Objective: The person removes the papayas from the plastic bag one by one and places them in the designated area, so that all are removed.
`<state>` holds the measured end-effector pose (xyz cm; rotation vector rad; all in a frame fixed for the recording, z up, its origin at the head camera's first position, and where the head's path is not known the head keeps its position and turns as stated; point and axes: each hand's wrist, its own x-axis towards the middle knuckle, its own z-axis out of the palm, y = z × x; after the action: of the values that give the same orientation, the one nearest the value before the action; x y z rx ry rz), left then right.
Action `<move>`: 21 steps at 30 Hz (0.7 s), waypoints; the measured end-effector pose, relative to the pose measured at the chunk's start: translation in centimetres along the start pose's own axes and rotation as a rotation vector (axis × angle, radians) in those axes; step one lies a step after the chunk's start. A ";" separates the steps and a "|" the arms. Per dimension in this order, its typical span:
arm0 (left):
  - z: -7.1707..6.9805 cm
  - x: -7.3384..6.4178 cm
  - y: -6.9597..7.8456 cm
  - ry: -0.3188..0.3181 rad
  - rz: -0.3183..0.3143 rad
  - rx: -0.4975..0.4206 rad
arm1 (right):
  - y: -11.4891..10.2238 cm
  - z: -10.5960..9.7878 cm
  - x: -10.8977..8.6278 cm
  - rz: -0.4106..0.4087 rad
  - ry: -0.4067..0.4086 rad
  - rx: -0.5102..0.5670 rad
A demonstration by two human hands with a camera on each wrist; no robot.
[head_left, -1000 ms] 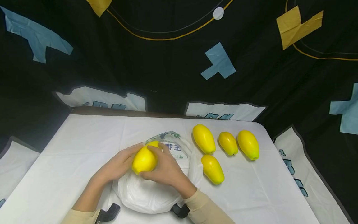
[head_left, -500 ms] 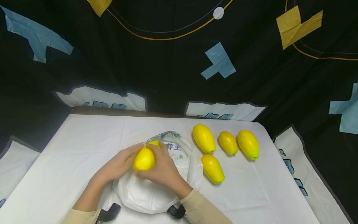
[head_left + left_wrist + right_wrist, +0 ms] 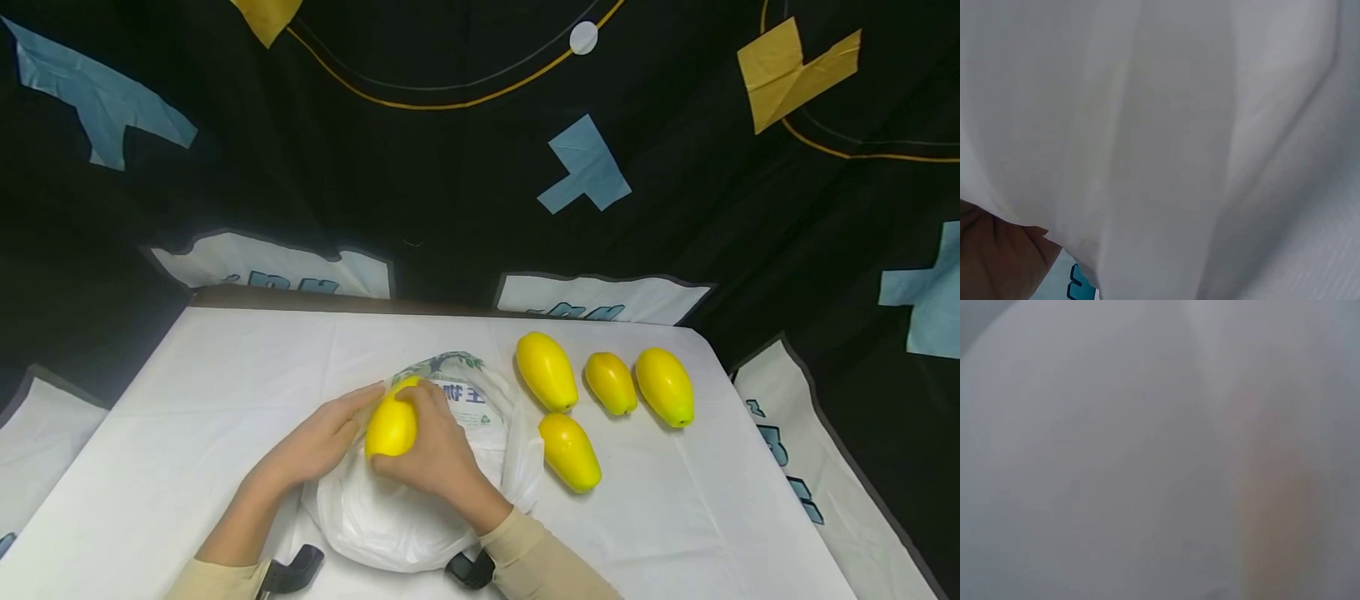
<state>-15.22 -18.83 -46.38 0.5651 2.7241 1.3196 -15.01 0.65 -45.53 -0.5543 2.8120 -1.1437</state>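
Observation:
My right hand (image 3: pixel 438 450) grips a yellow papaya (image 3: pixel 392 425) over the mouth of a white plastic bag (image 3: pixel 401 529), thumb at its near end and fingers over its far end. At the bag's left rim, my left hand (image 3: pixel 322 437) holds the plastic, its fingers pointing toward the papaya's far end. In the left wrist view, the bag's white plastic (image 3: pixel 1097 125) fills most of the frame and covers the fingers. Part of the left palm (image 3: pixel 997 262) shows at lower left. Blurred white plastic (image 3: pixel 1085 456) fills most of the right wrist view.
Right of the bag lie several yellow papayas: a long one (image 3: pixel 547 372), a smaller one (image 3: pixel 611 384), a green-tipped one (image 3: pixel 665 388) and one beside the bag (image 3: pixel 570 453). The white-covered table (image 3: pixel 225 367) ends at a dark patterned cloth (image 3: pixel 450 192).
My right hand has turned the papaya a little and shifted it slightly over the bag mouth. My left hand has kept its place. The other papayas have not moved.

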 end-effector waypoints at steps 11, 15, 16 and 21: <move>0.0 -0.1 0.3 -0.003 -0.035 0.028 | 0.3 -0.1 -0.2 -0.034 -0.040 -0.010; 0.0 -0.1 0.2 -0.005 -0.036 0.025 | 0.6 -0.2 -0.3 -0.039 -0.043 -0.011; 0.0 -0.1 0.2 -0.006 -0.035 0.026 | 0.6 -0.3 -0.4 -0.043 -0.043 -0.011; -0.1 -0.2 0.2 -0.005 -0.027 0.037 | 0.7 -0.8 -0.7 -0.059 -0.048 -0.008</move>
<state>-15.01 -18.85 -46.14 0.5327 2.7474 1.2620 -14.75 1.89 -45.47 -0.6610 2.7787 -1.1142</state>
